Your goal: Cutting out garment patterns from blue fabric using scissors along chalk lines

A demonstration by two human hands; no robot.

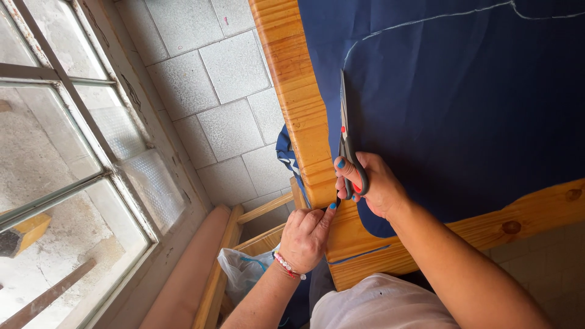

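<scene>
Here, in the head view, the right hand point(375, 186) sits just right of the frame's centre, its fingers closed through the grey-and-red handle loops of a pair of long steel-bladed scissors point(345, 143). The blades point toward the top of the frame and lie along the left edge of a large sheet of dark navy blue fabric point(451, 103), which fills the upper right of the picture. A pale chalk line point(420, 22) curves across the cloth near the top, bending down toward the scissor tip.

The fabric is spread on a varnished pale wooden surface point(298, 91), whose wavy edge runs from the top centre down to the middle and then turns toward the lower right, where knots show in the wood.

The left hand point(306, 234), below centre, is curled nearly closed, pinching a narrow cut strip of the blue fabric at the edge of the surface just beside the scissor handles; its nails are painted blue. A beaded bracelet of red, white and pink point(287, 266) circles that wrist.

More blue cloth hangs over the edge at mid-frame. A white plastic bag point(241, 271) rests in a wooden frame at the lower centre. Grey stone floor tiles point(213, 79) fill the upper middle, and a metal-framed window point(67, 140) takes up the left side.
</scene>
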